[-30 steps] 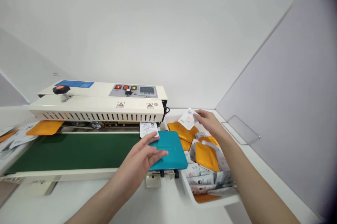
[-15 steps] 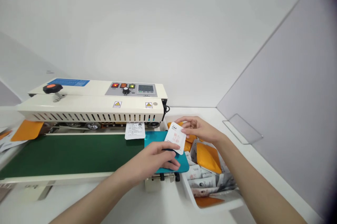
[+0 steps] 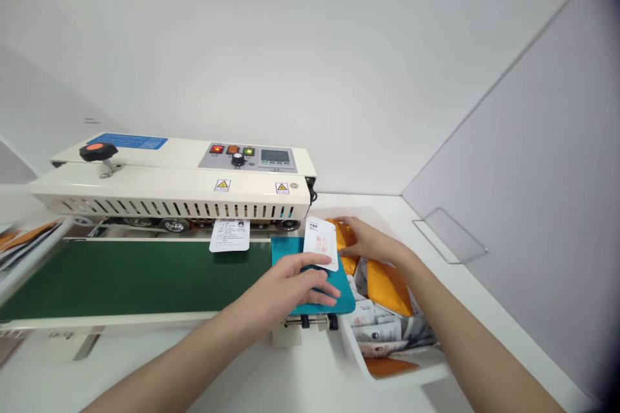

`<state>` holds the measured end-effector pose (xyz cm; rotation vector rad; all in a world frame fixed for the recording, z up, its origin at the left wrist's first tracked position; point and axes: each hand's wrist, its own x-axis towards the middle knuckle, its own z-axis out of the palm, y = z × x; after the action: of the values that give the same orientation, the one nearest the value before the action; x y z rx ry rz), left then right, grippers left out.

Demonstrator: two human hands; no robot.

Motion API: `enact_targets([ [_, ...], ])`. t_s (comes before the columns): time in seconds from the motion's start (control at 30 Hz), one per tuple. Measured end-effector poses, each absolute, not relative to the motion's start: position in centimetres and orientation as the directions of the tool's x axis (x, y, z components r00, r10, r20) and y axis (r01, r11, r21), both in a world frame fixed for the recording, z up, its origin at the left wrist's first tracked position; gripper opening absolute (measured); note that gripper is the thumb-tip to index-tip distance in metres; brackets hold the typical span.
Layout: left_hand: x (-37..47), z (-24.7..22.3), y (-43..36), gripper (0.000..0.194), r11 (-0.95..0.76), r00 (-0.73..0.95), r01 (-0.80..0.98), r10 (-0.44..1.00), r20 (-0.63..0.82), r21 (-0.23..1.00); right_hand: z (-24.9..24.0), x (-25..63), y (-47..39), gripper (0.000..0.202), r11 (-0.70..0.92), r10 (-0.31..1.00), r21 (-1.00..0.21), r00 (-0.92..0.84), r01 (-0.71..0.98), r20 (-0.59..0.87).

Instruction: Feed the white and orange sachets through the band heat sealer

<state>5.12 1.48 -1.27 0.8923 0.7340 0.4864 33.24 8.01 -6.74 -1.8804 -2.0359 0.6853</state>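
Observation:
My left hand (image 3: 303,284) is over the teal plate (image 3: 346,302) at the right end of the green belt. Its index finger lies across the lower part of a white printed sachet (image 3: 320,240), while the other fingers spread below. How the thumb meets the sachet is hidden. At the back of the white bin (image 3: 356,348), my right hand (image 3: 371,240) has its thumb and fingers apart around an orange packet (image 3: 343,236). Another white sachet (image 3: 230,236) lies on the belt, its far edge under the band sealer (image 3: 174,190).
More orange packets (image 3: 387,287) and several white sachets (image 3: 380,332) fill the bin. Orange and white packets (image 3: 29,238) lie at the belt's far left. A wire loop (image 3: 450,238) projects by the right wall. The sealer's panel (image 3: 249,158) has lit switches.
My right hand has let go of the white sachet and moved to the orange packets. The sachet under my left hand is more upright. The other sachet has travelled left along the sealer.

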Motion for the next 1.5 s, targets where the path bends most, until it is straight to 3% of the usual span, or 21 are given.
enact_targets([
  [0.17,5.2,-1.5,1.6,0.039,0.564,0.664,-0.112,0.655,-0.361,0.818,-6.0,33.2,8.4,0.056,-0.074,0.997,-0.504,0.049,0.860,-0.063],
  [0.27,5.3,-1.6,1.7,0.038,0.574,0.666,-0.124,0.653,-0.361,0.809,-5.7,33.1,8.8,0.031,0.029,0.997,-0.537,0.011,0.843,0.071],
  [0.37,5.3,-1.6,1.7,0.037,0.564,0.680,-0.139,0.652,-0.335,0.814,-5.5,33.2,8.9,0.019,0.103,0.993,-0.642,-0.041,0.760,0.110],
  [0.5,5.1,-1.4,1.7,0.037,0.560,0.685,-0.135,0.649,-0.332,0.818,-5.3,33.1,8.7,0.024,0.056,0.998,-0.827,-0.035,0.559,0.044],
  [0.6,5.1,-1.4,1.7,0.036,0.560,0.684,-0.136,0.650,-0.331,0.817,-5.2,33.1,8.5,0.030,0.014,1.000,-0.872,-0.030,0.490,0.000],
  [0.87,5.4,-1.1,1.8,0.032,0.571,0.672,-0.148,0.657,-0.342,0.807,-5.2,33.0,8.4,0.032,0.034,0.999,-0.785,-0.005,0.618,0.039],
  [1.13,5.3,-1.3,1.8,0.034,0.577,0.691,-0.165,0.646,-0.324,0.800,-5.6,33.0,8.6,0.032,0.130,0.991,-0.649,-0.100,0.749,0.084],
  [1.37,5.3,-1.1,1.9,0.033,0.584,0.673,-0.156,0.653,-0.347,0.796,-5.6,32.8,8.3,0.030,-0.001,0.986,-0.785,-0.129,0.619,-0.104],
  [1.5,5.4,-0.3,1.7,0.033,0.585,0.651,-0.133,0.660,-0.375,0.800,-5.4,32.8,8.0,0.030,-0.082,0.982,-0.799,-0.090,0.595,-0.168],
])
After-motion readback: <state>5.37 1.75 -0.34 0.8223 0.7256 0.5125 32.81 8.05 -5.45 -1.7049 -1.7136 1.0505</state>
